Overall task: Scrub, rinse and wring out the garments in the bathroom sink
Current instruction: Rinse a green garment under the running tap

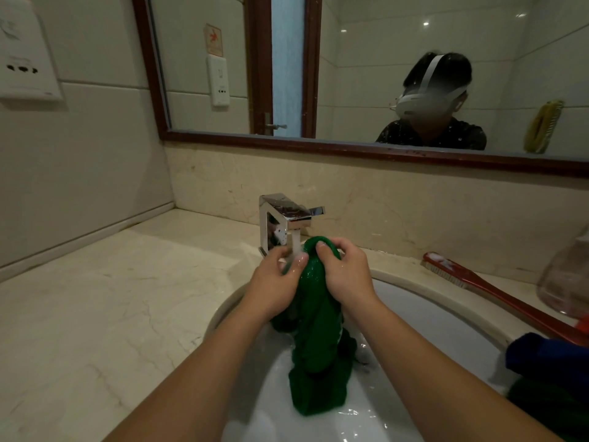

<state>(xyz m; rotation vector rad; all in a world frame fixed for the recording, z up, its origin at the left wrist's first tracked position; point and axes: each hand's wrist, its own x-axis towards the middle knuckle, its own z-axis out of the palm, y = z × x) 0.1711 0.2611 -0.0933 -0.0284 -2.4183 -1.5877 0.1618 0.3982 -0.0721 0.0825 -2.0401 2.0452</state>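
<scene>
A wet green garment (314,339) hangs bunched into the white sink (446,317), its top lifted under the chrome tap (285,220). Water runs from the spout onto the cloth's upper end. My left hand (275,282) grips the garment's left side just below the spout. From the other side, my right hand (345,269) holds the top with its fingers curled over the fabric. The lower end of the cloth trails onto the sink's bottom.
A red-handled scrub brush (484,287) lies on the counter right of the sink. Blue and green garments (548,362) are piled at the sink's right rim. A clear container (567,279) stands at the far right. The marble counter (111,307) stretches left; a mirror hangs above.
</scene>
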